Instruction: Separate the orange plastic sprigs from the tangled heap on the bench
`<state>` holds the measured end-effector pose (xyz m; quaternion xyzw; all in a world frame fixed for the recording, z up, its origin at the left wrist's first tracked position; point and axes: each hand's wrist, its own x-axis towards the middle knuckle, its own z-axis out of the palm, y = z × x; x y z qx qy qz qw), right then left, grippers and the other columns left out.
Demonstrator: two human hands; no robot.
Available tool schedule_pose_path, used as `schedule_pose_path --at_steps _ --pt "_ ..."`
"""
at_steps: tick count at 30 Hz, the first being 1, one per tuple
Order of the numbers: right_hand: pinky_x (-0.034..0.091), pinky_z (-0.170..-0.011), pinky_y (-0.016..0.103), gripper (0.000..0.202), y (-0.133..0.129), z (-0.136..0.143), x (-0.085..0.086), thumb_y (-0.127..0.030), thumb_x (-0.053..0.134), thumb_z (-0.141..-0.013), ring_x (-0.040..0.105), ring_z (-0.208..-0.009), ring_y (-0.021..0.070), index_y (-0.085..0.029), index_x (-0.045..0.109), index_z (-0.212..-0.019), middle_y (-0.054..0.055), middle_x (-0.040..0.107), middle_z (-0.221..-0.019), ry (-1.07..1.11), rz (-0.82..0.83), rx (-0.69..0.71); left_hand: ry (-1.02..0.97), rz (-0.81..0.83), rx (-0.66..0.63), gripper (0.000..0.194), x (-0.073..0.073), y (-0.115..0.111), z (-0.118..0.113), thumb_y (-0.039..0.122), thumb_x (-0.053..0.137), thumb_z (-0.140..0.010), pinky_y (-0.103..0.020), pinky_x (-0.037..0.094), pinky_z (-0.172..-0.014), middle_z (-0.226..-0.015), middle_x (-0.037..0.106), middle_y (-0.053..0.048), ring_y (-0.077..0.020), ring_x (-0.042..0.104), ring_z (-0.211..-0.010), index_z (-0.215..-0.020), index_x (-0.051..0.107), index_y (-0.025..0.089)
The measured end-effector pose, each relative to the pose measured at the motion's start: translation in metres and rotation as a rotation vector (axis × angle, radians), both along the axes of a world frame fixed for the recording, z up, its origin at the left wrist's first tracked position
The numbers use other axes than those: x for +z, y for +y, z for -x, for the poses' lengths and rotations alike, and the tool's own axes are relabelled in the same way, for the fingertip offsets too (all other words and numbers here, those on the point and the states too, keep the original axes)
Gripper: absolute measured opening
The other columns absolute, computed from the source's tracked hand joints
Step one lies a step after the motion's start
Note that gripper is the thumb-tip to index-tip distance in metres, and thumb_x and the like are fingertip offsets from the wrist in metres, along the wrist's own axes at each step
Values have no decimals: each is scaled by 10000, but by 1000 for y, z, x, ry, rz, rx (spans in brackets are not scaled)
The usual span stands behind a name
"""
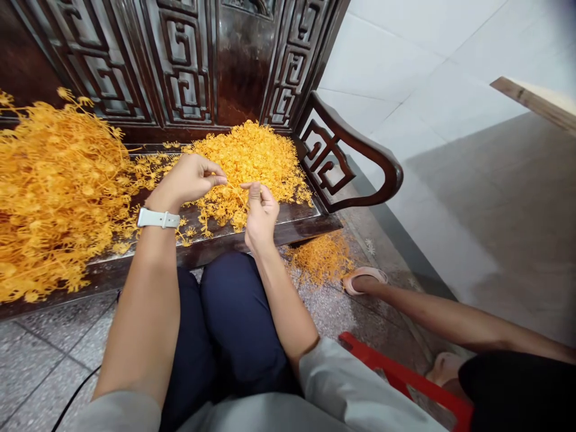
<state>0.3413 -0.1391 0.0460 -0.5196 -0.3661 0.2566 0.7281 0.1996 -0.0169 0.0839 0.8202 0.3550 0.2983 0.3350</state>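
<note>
My left hand (pixel 194 177), with a pale watch band (pixel 158 219) at its wrist, is closed in a pinch above the bench. Close by on the right, my right hand (pixel 261 213) pinches with thumb against fingers. A thin yellow plastic flower sprig (pixel 234 191) runs between the two sets of fingertips; its outline blends into the pile behind. That pile of small yellow plastic flower pieces (pixel 265 153) lies on the dark wooden bench (pixel 288 231). At the left rises a larger heap of yellow branched sprigs (pixel 58 192).
The bench has a carved back (pixel 243 72) and a curved armrest (pixel 373 162). Orange stems (pixel 321 258) lie heaped on the floor. Another person's leg (pixel 432 309) stretches in from the right, near a red stool (pixel 405 384). A black cable (pixel 74 396) runs at lower left.
</note>
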Motion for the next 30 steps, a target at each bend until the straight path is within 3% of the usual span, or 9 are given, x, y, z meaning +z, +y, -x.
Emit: schedule_pose_path --at_steps 5,9,13,18,21,23,26,28,30 --pt "542 -879 381 342 -23 1 14 -545 632 -1034 694 -893 200 -266 800 -931 42 780 -938 -297 -93 -53 -113 65 -55 122 5 -6 -12 295 784 -771 -331 427 -642 -672 727 -46 -205 618 -647 -742 837 189" --pt "511 -819 387 249 -39 -7 17 -424 637 -1061 667 -797 188 -302 840 -986 22 810 -955 -569 -141 -82 -166 87 -104 123 8 -15 -22 242 735 -768 -336 488 -692 -749 772 -67 -223 685 -723 -747 838 179" --pt "465 -715 380 177 -50 -7 28 -390 686 -1043 607 -670 169 -325 850 -1020 -5 808 -876 -681 -202 -171 -176 72 -122 141 3 -14 -29 220 705 -779 -339 505 -702 -754 768 -63 -225 693 -741 -766 842 188" --pt "334 -527 367 145 -77 4 70 -417 723 -1022 425 -449 136 -354 853 -1007 -15 710 -699 -539 -613 -441 -219 2 152 119 6 12 2 203 736 -795 -335 456 -677 -644 647 -36 -212 618 -725 -680 762 191" --pt "336 -509 355 185 -87 4 84 -407 717 -1020 451 -473 140 -329 838 -904 -8 560 -602 -390 -604 -429 -326 -6 247 129 10 19 32 250 768 -837 -326 436 -672 -677 632 -31 -199 595 -739 -724 752 191" --pt "410 -552 341 212 -83 1 81 -397 704 -1014 545 -557 151 -313 806 -848 1 552 -636 -307 -455 -276 -353 -44 285 153 7 18 43 280 769 -871 -317 428 -672 -711 653 -33 -181 581 -732 -751 753 186" --pt "513 -657 324 184 -54 -9 58 -419 669 -1000 627 -688 152 -290 783 -934 14 638 -799 -222 -335 -133 -358 -65 331 189 -1 17 42 272 777 -880 -297 381 -619 -680 637 -31 -149 527 -665 -735 736 159" --pt "584 -862 377 251 -25 -18 36 -463 652 -983 697 -935 189 -298 770 -1132 44 703 -1054 -253 -242 -109 -400 -62 354 211 -2 18 34 264 792 -874 -285 330 -576 -640 592 -18 -131 472 -617 -712 714 153" --pt "539 -1100 481 427 4 -28 12 -536 660 -953 654 -1257 250 -304 722 -1307 78 667 -1358 -256 -56 -28 -471 -56 365 235 0 18 25 273 812 -872 -274 296 -554 -614 544 0 -116 429 -589 -702 693 163"
